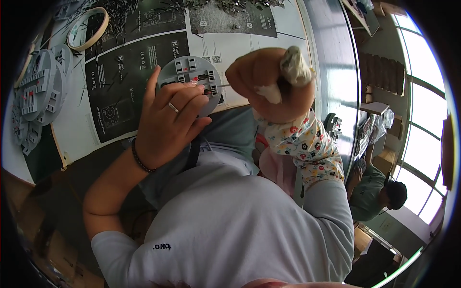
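A round grey plastic disc (211, 72) with black slots and small red parts lies near the table's front edge. My left hand (173, 113) rests over it, with bent fingertips pressed on its middle and the little finger stretched along the rim. A ring and a dark beaded bracelet are on this hand and wrist. Closed in a fist, my right hand (271, 86) holds a thin-shafted tool (225, 85) that points at the disc from the right. The tool's handle is mostly hidden by the fingers. White wrapping shows on the right hand. A floral sleeve covers that forearm.
Several similar grey discs (41, 91) are stacked at the left. A tape roll (89, 29) lies beyond them, beside scattered thin black pieces (120, 19). Small dark metal parts (235, 6) lie at the far edge. A co-worker (372, 192) sits at the right.
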The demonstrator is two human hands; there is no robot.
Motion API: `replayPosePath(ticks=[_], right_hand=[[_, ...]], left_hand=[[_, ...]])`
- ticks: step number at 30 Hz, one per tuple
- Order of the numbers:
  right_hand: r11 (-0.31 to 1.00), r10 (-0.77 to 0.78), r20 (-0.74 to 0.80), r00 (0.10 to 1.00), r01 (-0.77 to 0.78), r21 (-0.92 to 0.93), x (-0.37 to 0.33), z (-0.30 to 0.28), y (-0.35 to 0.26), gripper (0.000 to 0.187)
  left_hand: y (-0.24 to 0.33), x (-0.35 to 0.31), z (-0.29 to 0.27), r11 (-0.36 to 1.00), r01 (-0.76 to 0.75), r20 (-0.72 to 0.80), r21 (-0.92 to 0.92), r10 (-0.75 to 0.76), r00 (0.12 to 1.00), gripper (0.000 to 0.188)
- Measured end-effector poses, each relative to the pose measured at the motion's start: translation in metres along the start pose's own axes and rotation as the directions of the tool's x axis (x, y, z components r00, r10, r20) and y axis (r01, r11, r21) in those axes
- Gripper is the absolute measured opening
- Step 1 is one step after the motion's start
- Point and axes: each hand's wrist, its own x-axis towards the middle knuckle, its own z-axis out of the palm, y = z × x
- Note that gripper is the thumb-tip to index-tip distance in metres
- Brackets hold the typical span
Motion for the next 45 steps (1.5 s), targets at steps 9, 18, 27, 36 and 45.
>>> replayPosePath(ticks=[9,18,27,36,45], right_hand=[[0.972,0.226,0.049,0.973,-0.229,0.060,0.018,-0.001,0.007,0.037],[0.980,0.198,0.033,0.980,-0.198,0.018,0.011,-0.004,0.014,0.035],[0.975,0.149,0.034,0.988,-0.153,0.160,0.011,-0.009,-0.007,0.025],[0.801,-0.083,-0.493,0.866,-0.237,-0.550,-0.078,-0.049,-0.095,0.047],[0.334,-0.325,-0.865,-0.383,-0.902,0.275,-0.444,-0.272,-0.198,0.051]], left_hand=[[-0.001,-0.002,0.005,1.000,0.005,-0.009,-0.006,-0.005,1.000,0.043],[0.001,0.002,0.001,1.000,-0.001,-0.012,0.004,0.001,1.000,0.040],[0.006,0.005,-0.003,1.000,0.009,0.007,0.008,-0.009,1.000,0.042],[0.059,0.111,0.014,0.915,-0.366,-0.231,-0.171,0.323,0.918,0.043],[0.169,0.204,0.162,0.730,-0.523,0.298,-0.441,0.668,0.682,0.073]])
